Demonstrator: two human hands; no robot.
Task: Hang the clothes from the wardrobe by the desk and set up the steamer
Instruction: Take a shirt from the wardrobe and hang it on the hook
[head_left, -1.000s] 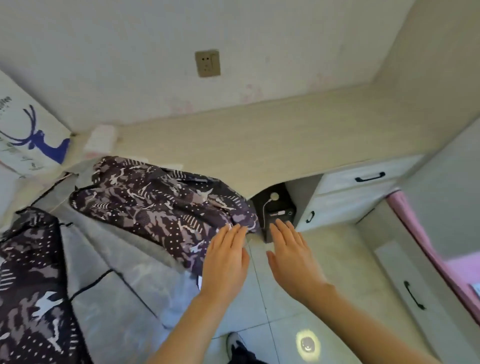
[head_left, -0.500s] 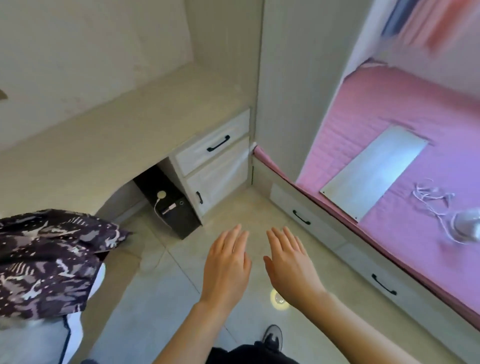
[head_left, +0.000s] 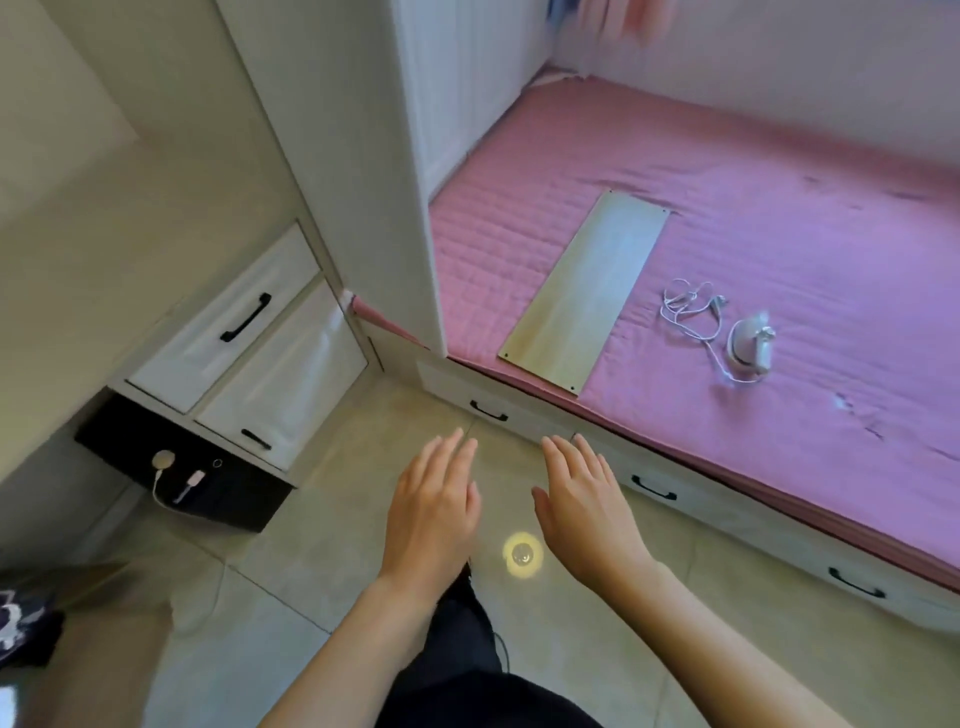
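Fingers (head_left: 457, 457) of both hands straight and loosely spread, holding nothing, palms down over the tiled floor (head_left: 332, 488). Left hand (head_left: 434, 512) and right hand (head_left: 584, 512) side by side, apart, above a round bright spot (head_left: 522, 553) on the tiles.

Steamer (head_left: 750, 349): one small white handheld unit, as judged from its shape, lying on the pink bed (head_left: 779, 208) at far right, well apart from both hands. One white cord (head_left: 691, 312) loosely coiled just left of it, seemingly running to it. Probably light and rigid, smooth plastic, somewhat slippery; best taken by the handle part, cord gathered first so as not to drag or snag on the quilted cover. Water level, if any, not visible.

Clothes (head_left: 21, 623): one dark patterned piece showing at the near left edge, mostly out of frame; soft and limp, likely to slide, so better held at the shoulders or a hanger. Hanger not seen.

Count of other things: one pale flat board (head_left: 584, 291) lying on the bed left of the cord; one wardrobe panel (head_left: 363, 156) standing between bed and table (head_left: 104, 249); two white fronts with black handles (head_left: 244, 317) under the table; three handled drawers (head_left: 488, 410) along the bed base; one black box (head_left: 208, 483) on the floor below the table, with a white plug and lead.
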